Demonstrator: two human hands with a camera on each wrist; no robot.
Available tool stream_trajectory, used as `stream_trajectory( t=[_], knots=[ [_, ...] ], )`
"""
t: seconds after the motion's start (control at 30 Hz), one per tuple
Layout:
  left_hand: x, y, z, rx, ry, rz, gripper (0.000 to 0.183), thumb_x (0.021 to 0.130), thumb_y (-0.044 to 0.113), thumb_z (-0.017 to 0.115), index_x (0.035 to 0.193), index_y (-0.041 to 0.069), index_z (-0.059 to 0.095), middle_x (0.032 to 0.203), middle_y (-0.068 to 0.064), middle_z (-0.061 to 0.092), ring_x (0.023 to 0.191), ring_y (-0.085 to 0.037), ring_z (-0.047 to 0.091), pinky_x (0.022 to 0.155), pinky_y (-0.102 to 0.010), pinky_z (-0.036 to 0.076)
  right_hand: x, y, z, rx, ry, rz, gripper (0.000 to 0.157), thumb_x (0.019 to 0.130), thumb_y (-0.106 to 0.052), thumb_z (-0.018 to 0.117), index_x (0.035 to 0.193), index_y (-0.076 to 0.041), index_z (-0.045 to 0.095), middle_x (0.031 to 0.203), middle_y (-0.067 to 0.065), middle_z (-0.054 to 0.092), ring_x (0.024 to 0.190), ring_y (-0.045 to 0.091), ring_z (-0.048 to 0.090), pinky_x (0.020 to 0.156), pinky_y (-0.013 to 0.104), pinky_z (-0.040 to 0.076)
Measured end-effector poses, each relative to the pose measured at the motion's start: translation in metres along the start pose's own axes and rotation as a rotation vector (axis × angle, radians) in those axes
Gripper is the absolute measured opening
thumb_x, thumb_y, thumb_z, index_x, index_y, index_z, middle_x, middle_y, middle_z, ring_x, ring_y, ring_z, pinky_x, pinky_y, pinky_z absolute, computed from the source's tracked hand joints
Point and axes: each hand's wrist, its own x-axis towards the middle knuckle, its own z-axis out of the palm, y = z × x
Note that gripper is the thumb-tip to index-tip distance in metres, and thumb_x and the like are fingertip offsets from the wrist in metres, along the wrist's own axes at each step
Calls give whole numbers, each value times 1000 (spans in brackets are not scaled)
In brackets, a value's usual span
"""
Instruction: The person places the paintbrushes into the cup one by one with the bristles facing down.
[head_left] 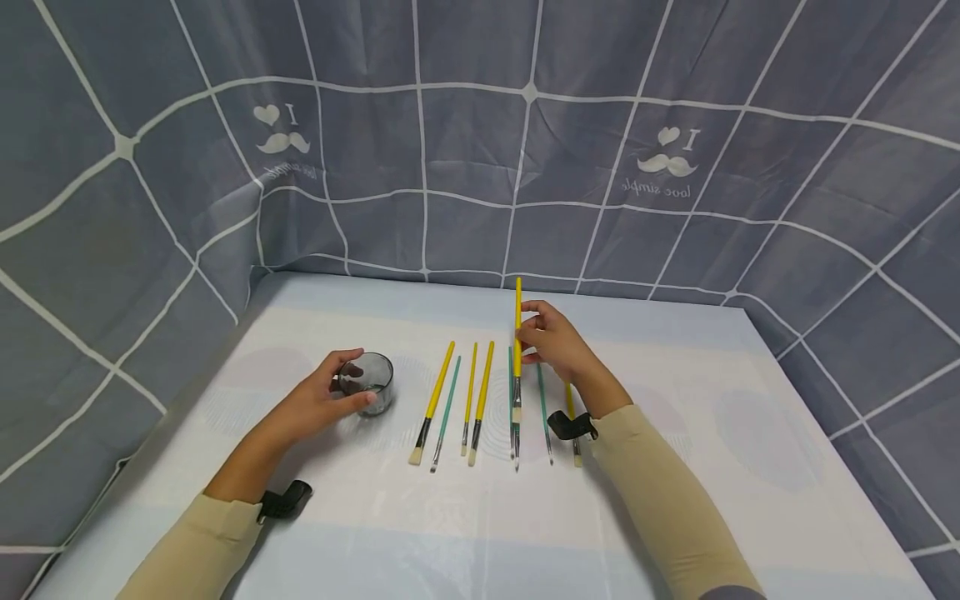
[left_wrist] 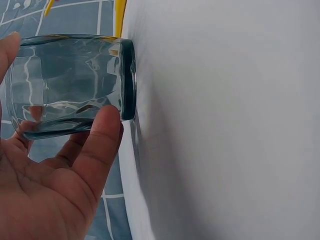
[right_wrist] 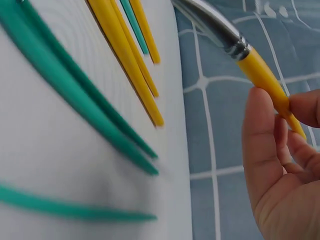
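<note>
My left hand (head_left: 311, 404) grips a clear drinking glass (head_left: 382, 377) at the left of the brushes. In the left wrist view its fingers and thumb lie around the glass (left_wrist: 70, 75), whose base is at or very near the tabletop. My right hand (head_left: 558, 343) pinches a yellow-handled paintbrush (head_left: 518, 360) above the table, bristles pointing down. The right wrist view shows thumb and fingertips on its yellow handle (right_wrist: 262, 75), below the silver ferrule. Beneath the held brush lie green-handled paintbrushes (head_left: 511, 375).
Between the hands lie more paintbrushes, yellow (head_left: 441, 379) and green (head_left: 447, 408), roughly side by side. Another green one (head_left: 543, 400) and a yellow one (head_left: 570, 402) lie by the right wrist. A pale cloth covers the table (head_left: 390, 533); a grey checked curtain (head_left: 465, 150) hangs behind.
</note>
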Motion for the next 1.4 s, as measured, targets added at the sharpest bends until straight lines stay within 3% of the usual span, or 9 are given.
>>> stream_trajectory(
  t=[0.47,0.9,1.4],
  knots=[
    [0,0,3,3,7,-18,76,93,36,72,152,12,30,137,-24,50,127,-44,48,101,-60,37,12,-22,52,109,-14,-91,44,100,-8,57,141,-14,42,106,14,56,90,28,62,76,41,57],
    [1,-1,2,2,5,18,74,93,32,72,151,10,30,136,-25,51,125,-44,50,99,-60,39,26,-49,84,261,31,-158,46,100,-4,56,142,-11,41,103,12,57,91,26,64,75,38,58],
    [1,-1,3,4,9,-24,77,92,36,72,152,11,30,136,-26,50,125,-44,49,99,-60,39,33,-66,130,376,15,-166,47,100,-3,57,143,-9,38,101,10,55,89,23,64,78,41,58]
  ],
)
